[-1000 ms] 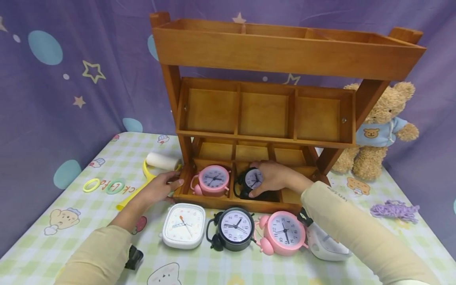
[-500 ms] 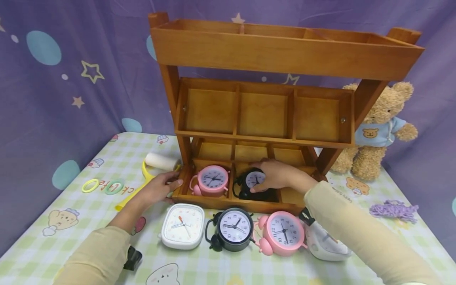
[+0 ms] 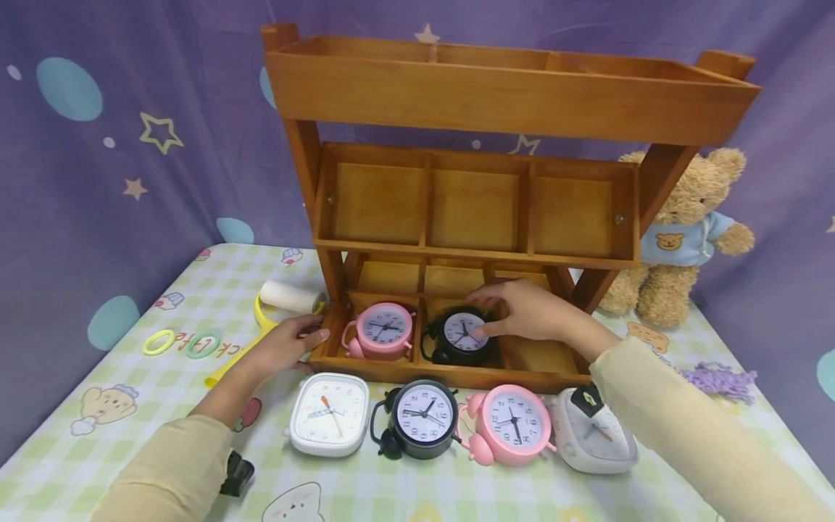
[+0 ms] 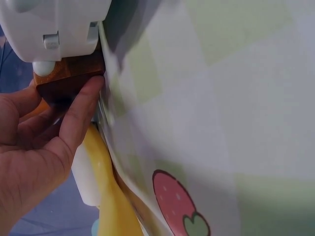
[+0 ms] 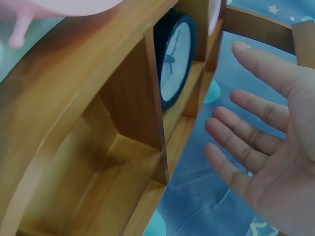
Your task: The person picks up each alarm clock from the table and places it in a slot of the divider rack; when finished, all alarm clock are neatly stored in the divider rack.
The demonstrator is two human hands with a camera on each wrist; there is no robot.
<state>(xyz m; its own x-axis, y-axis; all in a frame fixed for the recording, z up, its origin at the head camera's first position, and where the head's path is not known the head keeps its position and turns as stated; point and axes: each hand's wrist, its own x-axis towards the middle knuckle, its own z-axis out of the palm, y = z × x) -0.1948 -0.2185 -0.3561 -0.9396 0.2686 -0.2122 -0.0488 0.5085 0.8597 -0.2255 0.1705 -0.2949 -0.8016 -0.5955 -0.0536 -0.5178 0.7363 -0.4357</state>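
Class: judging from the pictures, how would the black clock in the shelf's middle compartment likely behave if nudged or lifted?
The black clock stands upright on small feet, so a nudge might tip it. Its round body could roll if it fell. It looks small beside the right hand, so probably light.

Clock dials carried Arabic numerals 1–12: read plainly on the black clock and pink clock standing on the table. The dials of the pink clock in the rack and black clock in the rack showed numerals too small to read surely. The yellow handle bore partial letters "ck".
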